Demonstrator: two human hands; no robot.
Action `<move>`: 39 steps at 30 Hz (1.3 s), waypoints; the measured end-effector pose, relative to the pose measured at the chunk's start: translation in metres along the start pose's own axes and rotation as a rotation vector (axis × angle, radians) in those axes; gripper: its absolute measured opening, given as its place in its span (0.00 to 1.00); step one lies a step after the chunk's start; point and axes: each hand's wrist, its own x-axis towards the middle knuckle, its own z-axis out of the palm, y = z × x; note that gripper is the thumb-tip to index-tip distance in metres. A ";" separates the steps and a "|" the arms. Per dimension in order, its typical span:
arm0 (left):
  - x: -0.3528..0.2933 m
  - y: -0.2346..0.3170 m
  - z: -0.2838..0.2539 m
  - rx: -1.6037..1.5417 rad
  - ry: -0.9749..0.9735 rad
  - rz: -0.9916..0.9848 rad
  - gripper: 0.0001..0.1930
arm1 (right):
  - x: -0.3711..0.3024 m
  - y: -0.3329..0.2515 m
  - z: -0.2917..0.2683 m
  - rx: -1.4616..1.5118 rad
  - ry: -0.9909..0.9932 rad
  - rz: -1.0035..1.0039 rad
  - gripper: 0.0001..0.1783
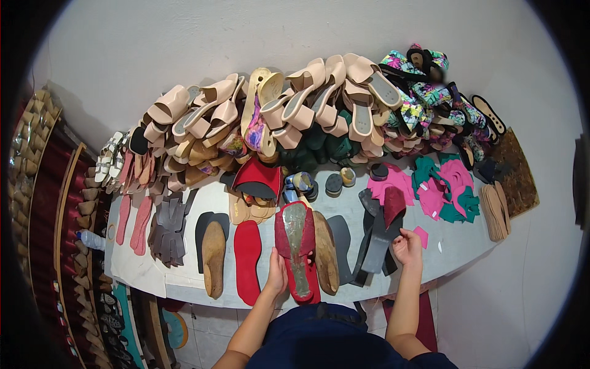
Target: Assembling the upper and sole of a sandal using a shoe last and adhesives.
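Head view shows a long grey table (455, 258), the largest thing, which stands before a white wall. Along its far side is a big heap of shoes (295, 111), many of them beige with block heels. To the right of the middle, pink and green cut pieces (458, 175) lie in a loose group. Nearer to the person, the shoe form (296, 249), with a dark red covering and a greyish-green underside turned up, is at the middle of the near edge, between a flat red sole (247, 261) and a wooden last (326, 252). The left hand (276, 275) closes around this form, its fingertips showing at the other side. The right hand (407, 246) has bent fingers just beside a grey sheet (378, 249); whether they pinch it, I cannot tell. Smallest is a pink scrap (421, 236), near these fingers.
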 end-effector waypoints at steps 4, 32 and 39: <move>0.003 0.000 0.000 -0.054 0.004 0.009 0.33 | 0.009 -0.003 -0.013 0.289 -0.112 0.490 0.12; 0.004 -0.002 0.022 0.060 0.083 0.101 0.32 | -0.065 0.116 0.119 -0.543 -0.471 -0.149 0.18; 0.003 -0.005 0.021 -0.008 -0.018 0.033 0.31 | -0.069 0.127 0.119 -0.824 -0.366 -0.410 0.18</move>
